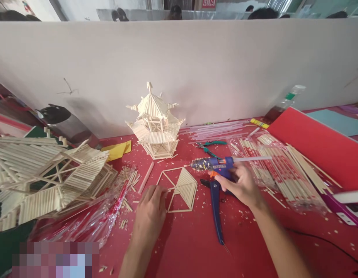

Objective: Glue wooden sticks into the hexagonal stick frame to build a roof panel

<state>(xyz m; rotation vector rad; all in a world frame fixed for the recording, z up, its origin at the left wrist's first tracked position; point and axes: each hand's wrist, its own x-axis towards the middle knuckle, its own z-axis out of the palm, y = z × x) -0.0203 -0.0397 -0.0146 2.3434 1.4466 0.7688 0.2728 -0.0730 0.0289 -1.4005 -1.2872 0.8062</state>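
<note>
My right hand (239, 184) grips a blue hot glue gun (210, 165) with a finger on its orange trigger; a clear glue stick (254, 158) pokes out of the back. The nozzle points left, over the top edge of a hexagonal stick frame (180, 211) lying flat. Cut sticks fill the frame's right-hand sections (186, 185). My left hand (152, 206) is closed at the frame's left corner, fingers pressed together and covering that corner. Whether a loose stick is also between the fingertips is hidden. Beneath the glue gun lies a blue-handled cutter (216, 210).
Behind the frame stands a small stick pagoda (157, 127). A larger stick roof model (51, 173) and crumpled plastic wrap (77, 220) occupy the left. Green-handled pliers (210, 148), glue sticks (216, 130), bagged sticks (280, 173) and a red board (315, 143) lie right.
</note>
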